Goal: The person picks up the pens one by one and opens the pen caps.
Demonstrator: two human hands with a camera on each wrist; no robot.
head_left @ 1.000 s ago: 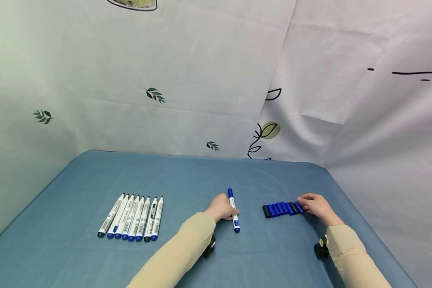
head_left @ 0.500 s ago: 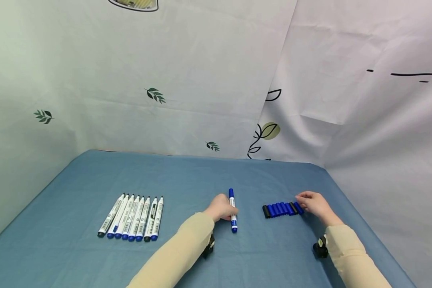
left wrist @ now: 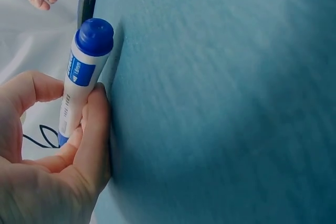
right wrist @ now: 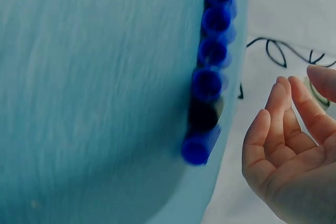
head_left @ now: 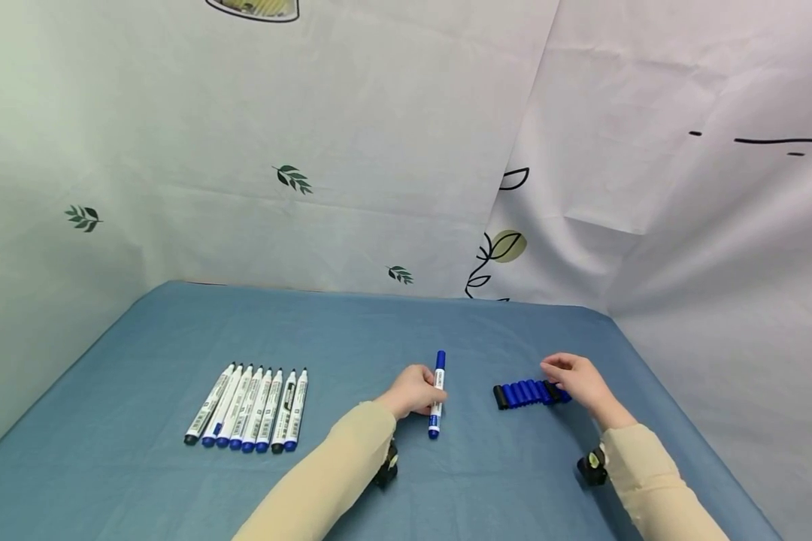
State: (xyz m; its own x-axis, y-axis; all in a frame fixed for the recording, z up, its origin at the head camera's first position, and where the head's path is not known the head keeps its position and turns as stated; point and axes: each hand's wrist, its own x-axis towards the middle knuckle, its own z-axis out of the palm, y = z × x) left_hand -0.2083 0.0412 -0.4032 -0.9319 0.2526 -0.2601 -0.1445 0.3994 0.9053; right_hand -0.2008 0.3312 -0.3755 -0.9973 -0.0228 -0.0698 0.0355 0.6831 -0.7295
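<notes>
My left hand (head_left: 413, 391) pinches a capped marker (head_left: 437, 398) between thumb and fingers. In the left wrist view this marker (left wrist: 79, 77) has a white barrel and a blue end plug facing the camera; its blue cap points away. To the right lies a row of loose marker caps (head_left: 524, 393), mostly blue with a few black. My right hand (head_left: 577, 379) hovers just above the row's right end. Seen from the right wrist, the right hand (right wrist: 294, 150) has relaxed, slightly bent fingers with nothing between them, apart from the caps (right wrist: 207, 85).
Several uncapped white markers (head_left: 250, 409) lie side by side on the left, tips pointing away, with blue or black ends. A blue cloth (head_left: 352, 323) covers the table. Behind it hangs a pale printed curtain (head_left: 392, 150).
My right hand has lifted off the right end of the cap row and shifted left. The marker in my left hand has tilted, its cap end swinging right and its plug end left.
</notes>
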